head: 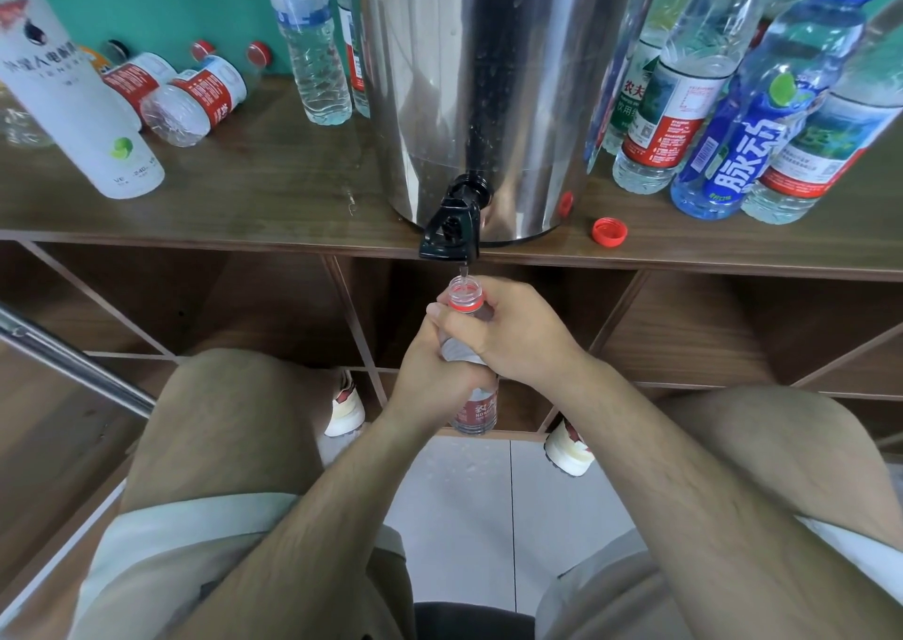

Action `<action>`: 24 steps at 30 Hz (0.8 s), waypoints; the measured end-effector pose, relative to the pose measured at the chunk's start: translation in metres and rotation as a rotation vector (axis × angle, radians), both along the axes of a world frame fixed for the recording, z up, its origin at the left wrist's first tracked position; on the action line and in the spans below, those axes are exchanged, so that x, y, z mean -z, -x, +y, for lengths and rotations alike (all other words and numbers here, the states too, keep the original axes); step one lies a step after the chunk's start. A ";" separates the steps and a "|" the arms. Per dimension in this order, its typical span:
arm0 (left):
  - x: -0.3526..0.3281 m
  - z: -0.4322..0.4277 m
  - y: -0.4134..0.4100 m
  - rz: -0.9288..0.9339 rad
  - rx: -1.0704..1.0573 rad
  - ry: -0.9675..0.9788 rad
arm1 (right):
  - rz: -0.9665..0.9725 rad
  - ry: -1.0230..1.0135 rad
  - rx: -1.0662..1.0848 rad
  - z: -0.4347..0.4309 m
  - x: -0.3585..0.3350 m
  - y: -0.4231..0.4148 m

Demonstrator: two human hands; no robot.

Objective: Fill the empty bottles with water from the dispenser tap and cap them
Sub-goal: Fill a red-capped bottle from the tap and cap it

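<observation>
1. Our forearms reach forward over bare knees and pale shorts, and both hands meet on one bottle.
2. We hold the bottle upright just below the front edge of the counter, with its open mouth directly under the tap.
3. Our left hand wraps the bottle's body from the left, fingers curled round it above the label.
4. Our right hand clasps the shoulder and neck, thumb and fingers closed round it just under the neck ring.
5. It is a clear plastic bottle with no cap, a red ring at the neck and a red label with white characters low on the body. Our hands cover its middle, so we cannot tell the water level.
6. We seem to see a thin thread of water running from the spout into the mouth, though it shows very small.
7. That black tap juts over the front edge from the base of the steel dispenser, which stands on the counter.
8. One red cap lies near the front edge, just right of the dispenser.
9. Upright bottles crowd the right end, a blue bottle among them.
10. Red-labelled bottles lie on their sides toward the back left, near a tall white bottle.
</observation>
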State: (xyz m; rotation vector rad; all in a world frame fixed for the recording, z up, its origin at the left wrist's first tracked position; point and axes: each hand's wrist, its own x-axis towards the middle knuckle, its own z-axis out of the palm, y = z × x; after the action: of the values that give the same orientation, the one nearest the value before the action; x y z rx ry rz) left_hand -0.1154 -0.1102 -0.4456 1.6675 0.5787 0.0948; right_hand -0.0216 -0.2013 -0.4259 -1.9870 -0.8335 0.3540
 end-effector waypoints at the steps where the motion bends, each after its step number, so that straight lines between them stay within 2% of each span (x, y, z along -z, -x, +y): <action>1: 0.000 0.000 0.000 0.001 0.000 -0.006 | 0.002 0.004 -0.001 0.000 0.000 0.000; 24: 0.003 0.000 -0.003 0.023 -0.008 -0.027 | -0.008 0.009 0.003 0.000 0.000 0.001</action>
State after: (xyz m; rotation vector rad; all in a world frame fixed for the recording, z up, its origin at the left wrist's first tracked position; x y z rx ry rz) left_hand -0.1123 -0.1099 -0.4486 1.6944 0.6035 0.0893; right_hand -0.0223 -0.2009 -0.4260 -1.9993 -0.8357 0.3489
